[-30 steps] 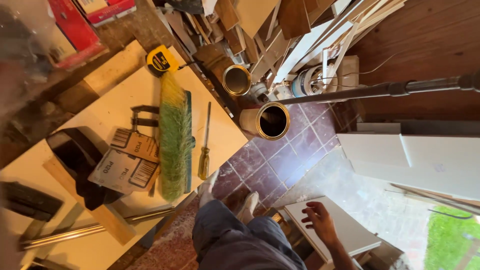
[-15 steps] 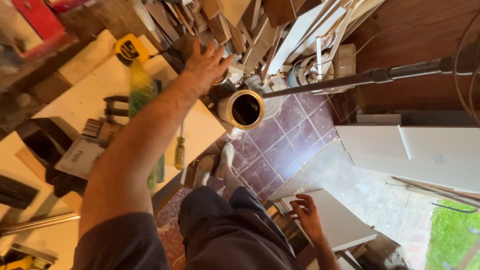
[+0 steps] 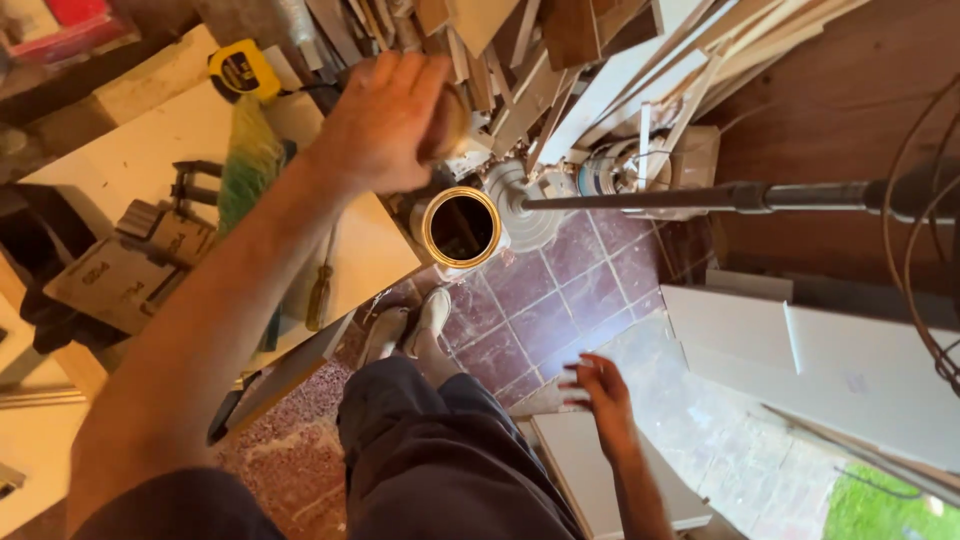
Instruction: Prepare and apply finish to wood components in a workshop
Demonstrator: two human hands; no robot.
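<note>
Fingers of the left hand (image 3: pixel 380 120) curl over a round brass-coloured can (image 3: pixel 447 118) at the far edge of the pale wooden worktable (image 3: pixel 140 150), mostly hiding it; whether they clamp it I cannot tell. A second open gold-rimmed can (image 3: pixel 461 226) stands just below. The right hand (image 3: pixel 600 395) hangs open, fingers spread, above a white board (image 3: pixel 585 465).

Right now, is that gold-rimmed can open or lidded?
Open. The can stands upright with no lid on it; its gold rim rings a dark inside. How full it is cannot be told.
</note>
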